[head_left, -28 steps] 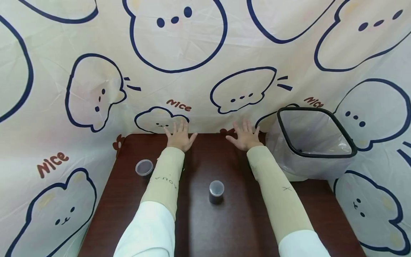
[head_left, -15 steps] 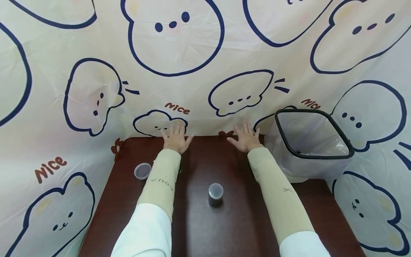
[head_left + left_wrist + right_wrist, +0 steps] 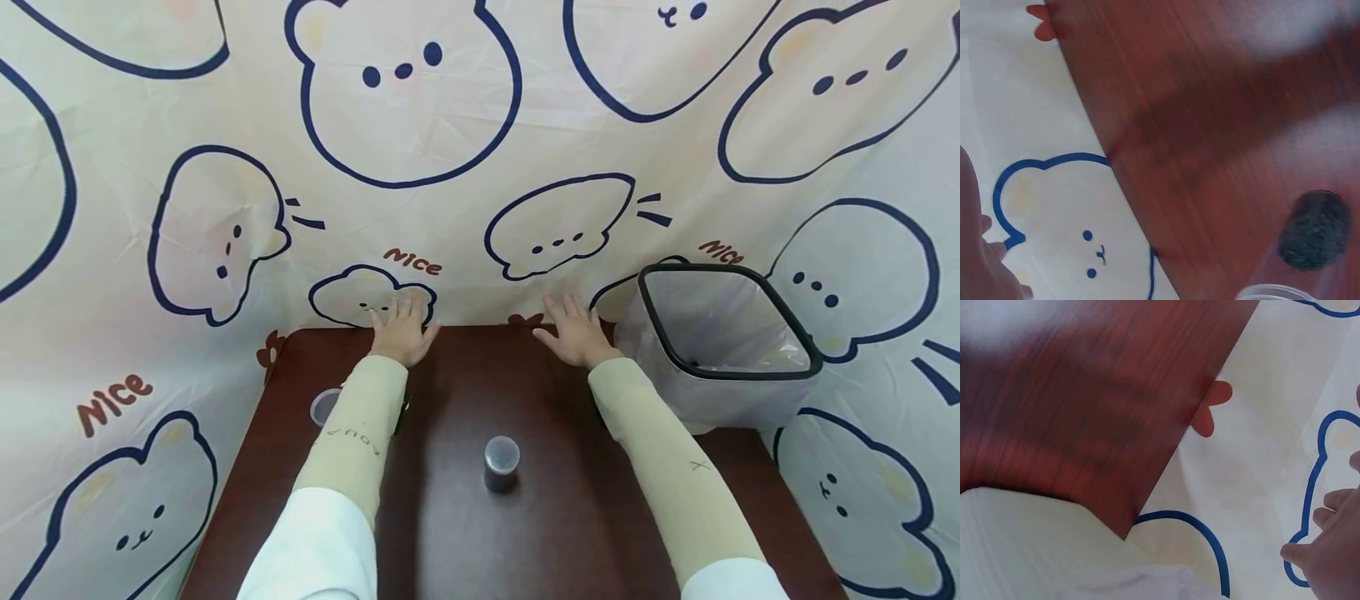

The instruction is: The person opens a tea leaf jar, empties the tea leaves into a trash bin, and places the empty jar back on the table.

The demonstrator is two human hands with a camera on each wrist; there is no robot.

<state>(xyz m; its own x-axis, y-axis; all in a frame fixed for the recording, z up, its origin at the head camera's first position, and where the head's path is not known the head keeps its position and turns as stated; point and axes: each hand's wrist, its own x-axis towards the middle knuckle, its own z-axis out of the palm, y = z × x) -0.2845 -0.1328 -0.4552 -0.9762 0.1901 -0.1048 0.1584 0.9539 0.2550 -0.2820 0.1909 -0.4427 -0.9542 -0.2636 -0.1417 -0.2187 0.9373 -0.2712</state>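
Left hand [image 3: 400, 340] and right hand [image 3: 576, 337] at far edge of desk [image 3: 457, 387], fingers apart, gripping nothing. Clear cup [image 3: 322, 408] near left edge: probably light, slick, squeezable; I'd take its sides gently. Bin [image 3: 738, 403] by far right corner: likely light; I'd grab its rim.

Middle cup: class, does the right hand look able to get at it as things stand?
Probably yes: the right hand looks free, its fingers spread, and only table shows between it and the middle cup. It would need to draw back.
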